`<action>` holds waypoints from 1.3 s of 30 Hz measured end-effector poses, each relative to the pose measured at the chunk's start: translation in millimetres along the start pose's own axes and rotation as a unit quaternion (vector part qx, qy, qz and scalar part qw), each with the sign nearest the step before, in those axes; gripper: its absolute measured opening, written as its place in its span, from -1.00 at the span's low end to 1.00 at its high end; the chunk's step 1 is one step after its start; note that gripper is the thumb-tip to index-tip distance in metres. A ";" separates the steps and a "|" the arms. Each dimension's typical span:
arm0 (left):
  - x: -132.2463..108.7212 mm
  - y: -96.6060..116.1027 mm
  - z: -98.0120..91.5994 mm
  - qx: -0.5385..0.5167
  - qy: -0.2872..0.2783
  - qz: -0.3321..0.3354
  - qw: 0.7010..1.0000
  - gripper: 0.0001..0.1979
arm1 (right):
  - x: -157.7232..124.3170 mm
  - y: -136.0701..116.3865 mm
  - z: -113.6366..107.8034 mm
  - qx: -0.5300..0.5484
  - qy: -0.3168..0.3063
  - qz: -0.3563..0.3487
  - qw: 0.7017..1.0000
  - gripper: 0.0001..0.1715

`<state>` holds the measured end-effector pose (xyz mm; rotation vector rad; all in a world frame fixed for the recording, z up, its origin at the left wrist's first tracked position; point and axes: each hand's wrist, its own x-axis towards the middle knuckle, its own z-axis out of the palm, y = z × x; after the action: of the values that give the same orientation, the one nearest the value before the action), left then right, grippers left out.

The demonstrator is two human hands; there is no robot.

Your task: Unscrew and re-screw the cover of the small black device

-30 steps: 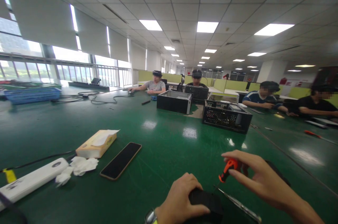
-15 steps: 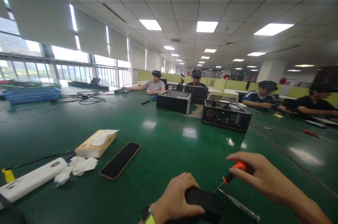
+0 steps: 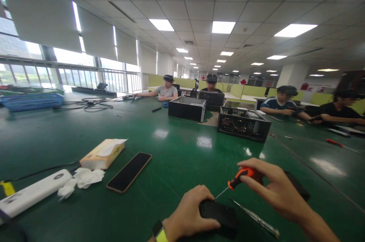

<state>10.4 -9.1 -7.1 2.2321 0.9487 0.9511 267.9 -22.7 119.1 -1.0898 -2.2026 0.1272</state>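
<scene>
My left hand point(image 3: 194, 211) grips a small black box-shaped device point(image 3: 221, 217) on the green table, thumb on its near side and fingers over its far edge. In my right hand point(image 3: 268, 185) is an orange-and-black screwdriver point(image 3: 241, 177), held by the handle. Its shaft slants down to the left, and the tip meets the device's far edge near my left fingers. A second, slim screwdriver with a clear handle point(image 3: 258, 219) lies on the table right of the device. Partly hidden behind my right hand is a dark object point(image 3: 298, 187) whose kind I cannot tell.
To the left lie a smartphone point(image 3: 129, 171), a tissue pack point(image 3: 104, 153), crumpled tissues point(image 3: 88, 177) and a white power strip point(image 3: 34, 192). Two open computer cases point(image 3: 186, 111) point(image 3: 242, 128) stand farther back. Another red-handled screwdriver point(image 3: 339, 144) rests at right. Several people sit around the table.
The screwdriver in my right hand has moved left and up, its tip shifting from the device's right end to its far edge. My left hand keeps its hold.
</scene>
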 end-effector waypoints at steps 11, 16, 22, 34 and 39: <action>1.1 0.1 -1.3 0.007 -0.010 0.007 1.000 -0.56 | 1.6 -6.0 -3.7 -0.001 -0.043 0.015 0.999 -0.70; 1.5 -0.3 -0.9 0.008 -0.007 0.010 1.000 -0.55 | 4.2 -6.0 0.0 0.006 -0.057 0.016 0.998 -0.69; 1.0 -1.2 0.0 0.015 -0.009 0.009 1.000 -0.56 | 4.3 -7.3 1.6 0.002 -0.060 0.020 0.998 -0.69; 0.9 -2.3 1.6 0.022 -0.007 0.008 1.000 -0.56 | -0.4 -19.9 4.3 -0.008 -0.051 -0.043 0.998 -0.71; 1.6 -0.8 0.1 0.030 -0.015 0.003 0.999 -0.56 | -2.6 -22.5 8.1 -0.020 -0.026 -0.077 0.996 -0.73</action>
<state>11.0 -7.5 -7.0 2.2950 0.9695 0.9009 248.9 -37.5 119.6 -0.9431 -2.3354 0.0433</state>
